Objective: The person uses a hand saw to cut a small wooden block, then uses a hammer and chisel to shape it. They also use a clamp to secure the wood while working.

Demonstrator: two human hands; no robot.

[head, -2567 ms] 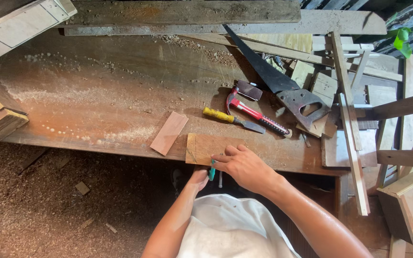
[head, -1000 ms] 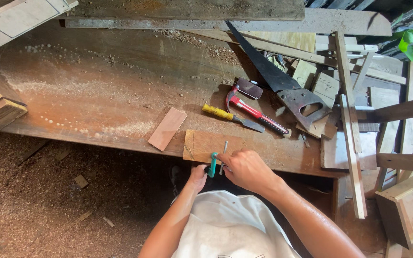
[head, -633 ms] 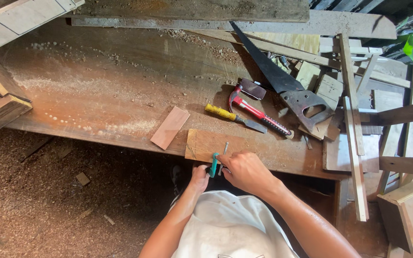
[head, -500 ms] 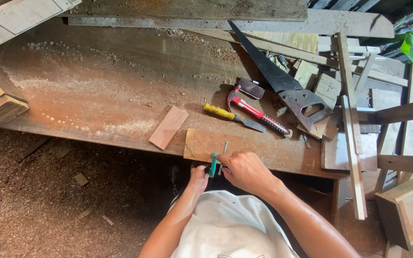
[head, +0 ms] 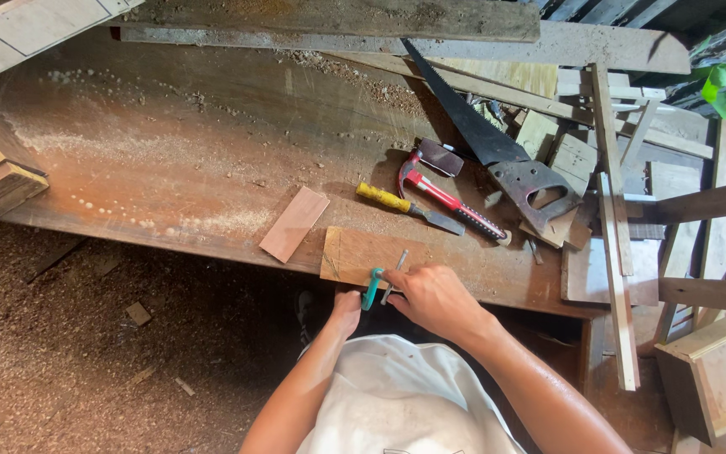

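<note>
At the workbench's (head: pixel 170 160) near edge, the right hand (head: pixel 432 296) pinched a thin teal-handled marking tool (head: pixel 373 287) against a small flat wooden board (head: pixel 363 254) lying lengthwise just beyond; the left hand (head: pixel 346 307) curled beneath it.

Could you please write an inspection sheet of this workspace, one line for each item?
Surface: wooden workbench, worn, with sawdust on it.
Job's things: flat wood piece at the near edge; teal-handled tool and a thin metal pin held against it.
Clutter: small wood strip, yellow-handled chisel, red hammer, handsaw, loose wood offcuts at the right.
Hands: left hand at the bench edge beside the teal tool; right hand grips the tool and pin.
Cables: nothing seen.
Surroundings: sawdust-covered floor, wooden box at right, planks behind.
</note>
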